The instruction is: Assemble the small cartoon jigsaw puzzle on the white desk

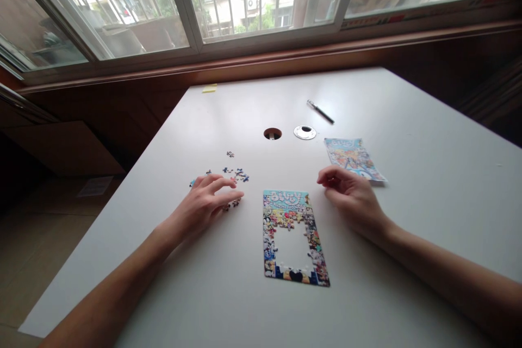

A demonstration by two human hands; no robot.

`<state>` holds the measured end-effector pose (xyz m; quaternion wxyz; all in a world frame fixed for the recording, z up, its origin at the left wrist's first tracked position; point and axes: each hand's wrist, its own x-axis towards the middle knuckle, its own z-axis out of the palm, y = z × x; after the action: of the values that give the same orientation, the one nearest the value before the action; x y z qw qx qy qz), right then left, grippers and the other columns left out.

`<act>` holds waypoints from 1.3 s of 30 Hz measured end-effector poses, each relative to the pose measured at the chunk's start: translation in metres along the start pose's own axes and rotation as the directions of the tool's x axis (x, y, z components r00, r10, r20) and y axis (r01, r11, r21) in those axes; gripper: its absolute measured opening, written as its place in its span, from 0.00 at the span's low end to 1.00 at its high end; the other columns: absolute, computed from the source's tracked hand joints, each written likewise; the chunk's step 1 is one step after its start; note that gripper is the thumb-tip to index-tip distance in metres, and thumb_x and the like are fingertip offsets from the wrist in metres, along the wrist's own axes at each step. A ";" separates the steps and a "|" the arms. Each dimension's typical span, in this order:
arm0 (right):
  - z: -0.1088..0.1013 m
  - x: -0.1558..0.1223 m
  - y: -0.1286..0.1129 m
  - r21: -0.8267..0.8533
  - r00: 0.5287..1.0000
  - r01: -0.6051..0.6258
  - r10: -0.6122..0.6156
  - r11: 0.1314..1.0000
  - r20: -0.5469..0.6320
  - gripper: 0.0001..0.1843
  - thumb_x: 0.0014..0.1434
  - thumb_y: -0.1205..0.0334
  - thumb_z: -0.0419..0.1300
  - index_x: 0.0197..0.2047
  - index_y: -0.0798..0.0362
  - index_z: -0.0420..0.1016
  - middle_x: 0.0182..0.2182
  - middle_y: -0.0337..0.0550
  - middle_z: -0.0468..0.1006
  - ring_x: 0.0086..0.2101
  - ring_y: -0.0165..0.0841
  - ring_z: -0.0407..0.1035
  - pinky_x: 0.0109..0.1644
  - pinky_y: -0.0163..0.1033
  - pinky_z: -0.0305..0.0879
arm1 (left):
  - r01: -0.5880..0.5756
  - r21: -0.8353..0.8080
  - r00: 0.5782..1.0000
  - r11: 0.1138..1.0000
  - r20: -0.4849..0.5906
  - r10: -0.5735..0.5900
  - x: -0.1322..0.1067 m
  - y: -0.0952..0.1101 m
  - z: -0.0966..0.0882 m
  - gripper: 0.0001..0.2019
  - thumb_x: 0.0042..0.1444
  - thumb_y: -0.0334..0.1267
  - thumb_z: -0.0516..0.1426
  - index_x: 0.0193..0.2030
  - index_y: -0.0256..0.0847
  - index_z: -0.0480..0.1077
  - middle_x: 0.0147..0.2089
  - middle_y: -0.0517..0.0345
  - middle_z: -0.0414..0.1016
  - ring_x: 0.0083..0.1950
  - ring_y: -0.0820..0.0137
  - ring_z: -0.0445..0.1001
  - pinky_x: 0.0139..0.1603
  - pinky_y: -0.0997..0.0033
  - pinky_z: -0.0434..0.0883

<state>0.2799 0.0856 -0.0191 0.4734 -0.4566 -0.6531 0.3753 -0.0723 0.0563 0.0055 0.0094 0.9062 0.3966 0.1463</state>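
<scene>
The person's left hand [204,202] is spreading open over loose puzzle pieces [234,176], holding none, beside the half-filled jigsaw [294,236], while the right hand [350,196] is resting curled, apparently empty.

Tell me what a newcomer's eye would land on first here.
First the colourful jigsaw puzzle in the middle of the white table, its border done and a blank gap in its centre. The left hand rests on the loose pieces scattered left of it; the right hand lies curled near the picture card.
</scene>
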 end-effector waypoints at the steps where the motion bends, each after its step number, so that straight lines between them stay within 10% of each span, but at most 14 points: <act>1: 0.000 0.000 0.000 0.001 1.000 0.002 -0.002 1.000 0.000 0.13 0.48 0.75 0.55 0.34 0.49 0.72 0.33 0.40 0.72 0.35 0.34 0.67 0.39 0.39 0.63 | 0.010 0.007 1.000 1.000 -0.005 -0.010 0.000 -0.001 0.000 0.19 0.66 0.28 0.53 0.58 0.53 0.70 0.60 0.55 0.70 0.59 0.60 0.64 0.58 0.56 0.59; 24: 0.003 0.002 0.001 -0.028 0.999 0.033 -0.032 0.999 0.006 0.13 0.48 0.75 0.53 0.34 0.50 0.72 0.32 0.40 0.73 0.34 0.34 0.67 0.37 0.41 0.62 | 0.236 -0.043 0.971 0.971 -0.020 -0.237 -0.002 -0.023 -0.007 0.04 0.64 0.36 0.58 0.37 0.43 0.72 0.44 0.60 0.79 0.52 0.64 0.71 0.54 0.62 0.57; 32: 0.006 0.003 0.002 -0.050 0.995 0.094 -0.094 0.994 0.017 0.14 0.47 0.76 0.51 0.33 0.52 0.72 0.31 0.40 0.72 0.33 0.33 0.67 0.36 0.40 0.61 | 0.166 -0.086 0.985 0.982 -0.035 -0.169 0.000 -0.023 0.001 0.11 0.65 0.36 0.56 0.52 0.51 0.73 0.48 0.58 0.78 0.50 0.65 0.73 0.54 0.63 0.61; 39: 0.008 0.002 -0.003 -0.139 0.984 0.178 -0.175 0.974 0.032 0.15 0.47 0.78 0.50 0.33 0.53 0.72 0.30 0.40 0.72 0.31 0.31 0.65 0.34 0.37 0.61 | 0.125 -0.196 0.992 0.973 -0.002 -0.128 0.004 -0.020 -0.004 0.08 0.65 0.36 0.53 0.41 0.42 0.74 0.46 0.54 0.76 0.48 0.66 0.73 0.52 0.64 0.68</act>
<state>0.2712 0.0857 -0.0180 0.4649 -0.4256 -0.7206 0.2889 -0.0850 0.0728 0.0080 0.1048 0.8727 0.4373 0.1905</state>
